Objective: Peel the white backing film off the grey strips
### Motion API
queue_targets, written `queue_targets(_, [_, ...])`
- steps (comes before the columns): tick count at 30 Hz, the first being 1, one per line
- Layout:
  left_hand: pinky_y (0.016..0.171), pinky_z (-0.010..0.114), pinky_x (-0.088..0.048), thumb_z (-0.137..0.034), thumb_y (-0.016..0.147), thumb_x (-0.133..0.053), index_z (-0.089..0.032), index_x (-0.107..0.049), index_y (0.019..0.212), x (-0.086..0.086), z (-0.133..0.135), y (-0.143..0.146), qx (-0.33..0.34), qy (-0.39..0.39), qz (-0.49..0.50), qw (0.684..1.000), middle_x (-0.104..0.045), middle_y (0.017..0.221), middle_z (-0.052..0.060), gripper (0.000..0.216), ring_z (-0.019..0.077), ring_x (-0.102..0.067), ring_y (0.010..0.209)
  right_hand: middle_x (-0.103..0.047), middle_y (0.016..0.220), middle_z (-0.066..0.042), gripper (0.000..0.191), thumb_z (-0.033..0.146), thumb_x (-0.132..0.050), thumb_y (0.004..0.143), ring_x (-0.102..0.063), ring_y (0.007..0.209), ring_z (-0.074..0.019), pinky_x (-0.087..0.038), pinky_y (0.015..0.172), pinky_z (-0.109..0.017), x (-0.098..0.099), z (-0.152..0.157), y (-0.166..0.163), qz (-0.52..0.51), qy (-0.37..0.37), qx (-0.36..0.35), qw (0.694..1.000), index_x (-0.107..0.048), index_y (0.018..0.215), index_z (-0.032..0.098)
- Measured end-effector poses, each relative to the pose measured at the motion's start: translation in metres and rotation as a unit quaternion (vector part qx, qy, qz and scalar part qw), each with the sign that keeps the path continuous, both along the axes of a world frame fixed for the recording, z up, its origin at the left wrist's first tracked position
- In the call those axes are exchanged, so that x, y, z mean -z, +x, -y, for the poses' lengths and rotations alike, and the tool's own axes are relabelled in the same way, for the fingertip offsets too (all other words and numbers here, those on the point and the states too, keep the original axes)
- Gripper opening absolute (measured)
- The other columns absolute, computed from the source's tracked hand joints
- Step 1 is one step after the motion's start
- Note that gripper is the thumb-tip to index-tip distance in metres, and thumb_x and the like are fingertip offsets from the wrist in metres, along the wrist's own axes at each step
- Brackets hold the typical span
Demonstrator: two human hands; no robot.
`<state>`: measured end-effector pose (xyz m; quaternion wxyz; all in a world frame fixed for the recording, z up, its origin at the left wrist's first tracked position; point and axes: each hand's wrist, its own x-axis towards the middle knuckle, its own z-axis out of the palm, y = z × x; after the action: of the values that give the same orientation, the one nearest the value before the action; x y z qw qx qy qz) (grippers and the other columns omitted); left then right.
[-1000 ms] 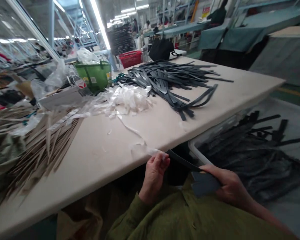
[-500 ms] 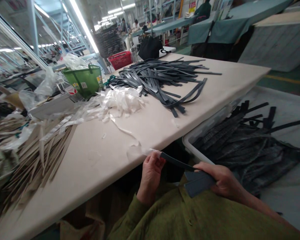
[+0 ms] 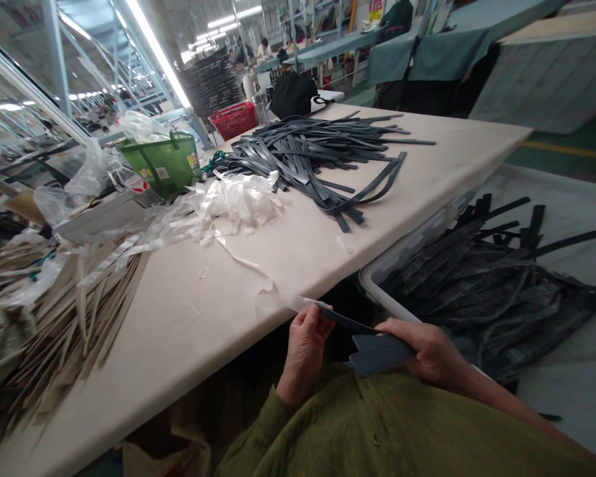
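At the table's front edge my left hand pinches the end of a dark grey strip, where a white translucent tape meets it. The tape trails back over the tabletop toward a white heap. My right hand is closed around the same strip farther along, with the folded flat ends of dark strip sticking out below the fingers. Between the hands the strip runs fairly straight. Whether the tape is still stuck to the strip under my left fingertips is hidden.
On the pale table lie a pile of dark strips, a heap of white tape and brown strips. A green basket and a red basket stand behind. At right, a white bin holds dark strips.
My right hand has shifted slightly left and closer to my left hand, and the folded strip ends moved with it. My left hand has edged a little right, still pinching.
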<state>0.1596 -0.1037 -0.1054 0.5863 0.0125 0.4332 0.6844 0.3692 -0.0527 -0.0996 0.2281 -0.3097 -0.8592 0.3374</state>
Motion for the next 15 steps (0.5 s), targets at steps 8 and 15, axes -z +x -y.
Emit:
queue_targets(8, [0.069, 0.026, -0.051, -0.046, 0.060, -0.091, -0.014, -0.076, 0.080, 0.001, -0.004, 0.008, 0.035, 0.005, -0.043, 0.998, -0.070, 0.072, 0.002, 0.041, 0.0135, -0.063, 0.066, -0.077, 0.097, -0.008, 0.025, 0.031, -0.056, 0.090, -0.073, 0.087, -0.0276, -0.057, 0.073, -0.034, -0.021, -0.020, 0.002, 0.025, -0.096, -0.022, 0.995, -0.072, 0.106, 0.022])
queue_targets(15, [0.073, 0.028, -0.053, -0.043, 0.057, -0.093, -0.012, -0.076, 0.075, 0.006, -0.006, 0.022, 0.072, 0.014, -0.017, 0.997, -0.070, 0.074, 0.005, 0.040, 0.0148, -0.063, 0.069, -0.064, 0.063, -0.002, 0.041, 0.048, -0.046, 0.096, -0.062, 0.057, -0.0198, -0.049, 0.051, -0.026, -0.021, -0.033, 0.025, 0.091, -0.115, -0.031, 0.989, -0.062, 0.068, 0.023])
